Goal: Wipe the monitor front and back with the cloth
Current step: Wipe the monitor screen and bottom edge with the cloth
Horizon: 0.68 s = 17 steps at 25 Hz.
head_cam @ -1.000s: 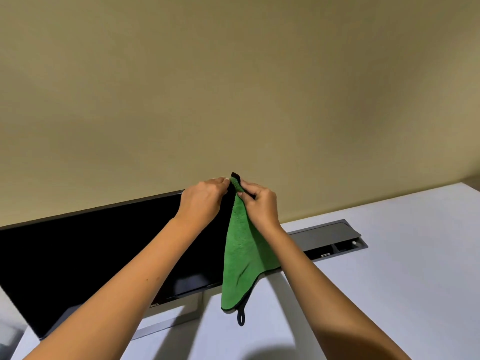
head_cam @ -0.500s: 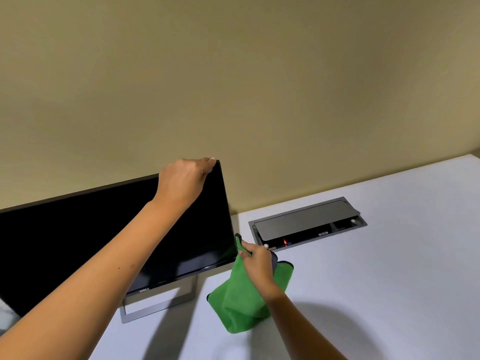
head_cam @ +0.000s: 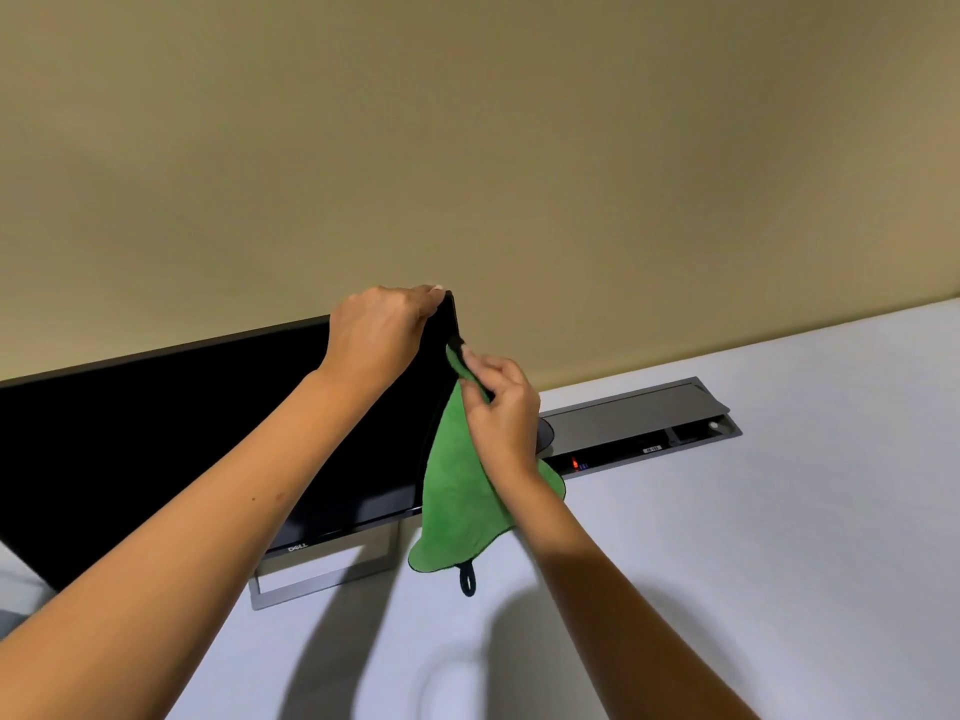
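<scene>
Black flat-panel monitor [head_cam: 197, 439] with a dark, unlit screen stands on a grey rectangular open-frame stand [head_cam: 322, 576] on the white desk [head_cam: 753, 537], left of centre. "DELL" lettering is readable on the lower bezel.

Left hand [head_cam: 382, 335]: fingers curled over the monitor's top right corner, fingertips wrapped behind the top edge, gripping it.

Right hand [head_cam: 501, 407]: thumb and fingers pinch the upper edge of the green microfibre cloth [head_cam: 457, 496] and hold it against the monitor's right side edge, just below the left hand. The two hands are near each other but apart.

The cloth hangs down from the pinch in a loose triangular drape alongside the right edge of the screen; its lower hem falls past the bottom bezel. A small black hanging loop [head_cam: 467, 582] dangles at the lowest point, above the desk surface; whether it touches the desk cannot be told.

Right of the monitor, a grey recessed cable box [head_cam: 639, 433] is set into the desk, lid partly raised, with a small red light inside. Beige wall [head_cam: 467, 148] behind.
</scene>
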Tool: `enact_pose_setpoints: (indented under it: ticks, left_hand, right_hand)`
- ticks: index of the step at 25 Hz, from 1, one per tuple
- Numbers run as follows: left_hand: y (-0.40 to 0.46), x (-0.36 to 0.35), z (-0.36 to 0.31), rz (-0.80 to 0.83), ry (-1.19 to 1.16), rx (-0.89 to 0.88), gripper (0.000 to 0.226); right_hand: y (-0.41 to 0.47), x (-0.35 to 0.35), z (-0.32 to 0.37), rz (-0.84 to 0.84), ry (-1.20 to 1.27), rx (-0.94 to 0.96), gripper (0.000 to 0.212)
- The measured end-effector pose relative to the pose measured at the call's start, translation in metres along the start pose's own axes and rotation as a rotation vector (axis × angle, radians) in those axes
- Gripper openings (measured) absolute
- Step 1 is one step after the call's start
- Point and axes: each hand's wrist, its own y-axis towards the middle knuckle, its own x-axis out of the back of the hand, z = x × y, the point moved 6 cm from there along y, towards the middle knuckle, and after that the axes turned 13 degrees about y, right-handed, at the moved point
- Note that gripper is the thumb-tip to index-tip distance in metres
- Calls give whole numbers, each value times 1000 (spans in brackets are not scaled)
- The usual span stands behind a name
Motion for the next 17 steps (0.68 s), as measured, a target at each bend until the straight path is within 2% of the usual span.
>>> enact_pose_setpoints:
  ticks: [3,6,11,14,17]
  left_hand:
    - [0,-8,3,24,26,27,28]
    - [0,-12,3,49,38,41,26]
    - [-2,-7,5,65,-6,41,32]
    - [-6,3,3,79,-107,37,38]
    - [-10,6,13,157,-207,-7,46]
  right_hand:
    - [-39,1,-37,26,-69,-17,39]
    - [-73,6,-76,65,-166,-87,31]
    - [-102,16,-118,75,-87,-418,12]
    - [-111,20,-134,89,-218,-464,24]
    - [-113,20,-140,141,-353,-461,15]
